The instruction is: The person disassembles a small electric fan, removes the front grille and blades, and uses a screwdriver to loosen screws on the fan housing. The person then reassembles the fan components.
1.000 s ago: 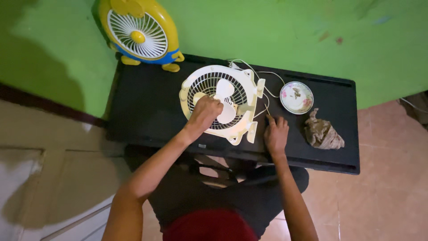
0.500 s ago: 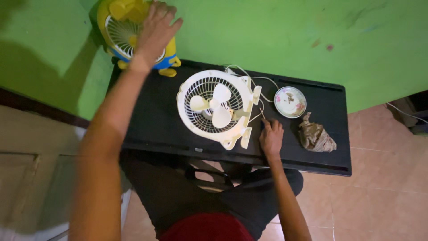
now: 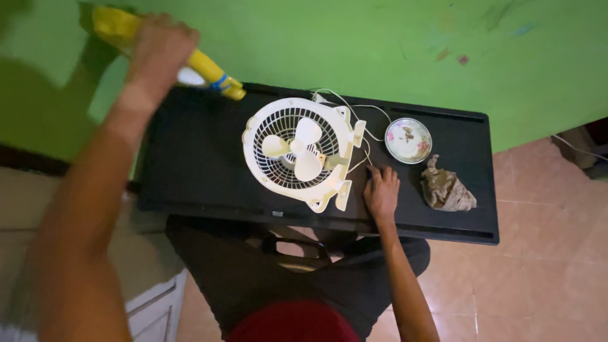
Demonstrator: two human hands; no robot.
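Head view: left hand (image 3: 158, 54) grips blurred yellow fan (image 3: 209, 69); right hand (image 3: 381, 193) flat on table (image 3: 190, 164)

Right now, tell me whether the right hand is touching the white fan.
Apart. The head view shows the right hand flat on the black table, with a strip of bare tabletop between its fingers and the white fan.

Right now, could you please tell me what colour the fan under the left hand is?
Yellow with a blue band: the fan under the left hand, head view.
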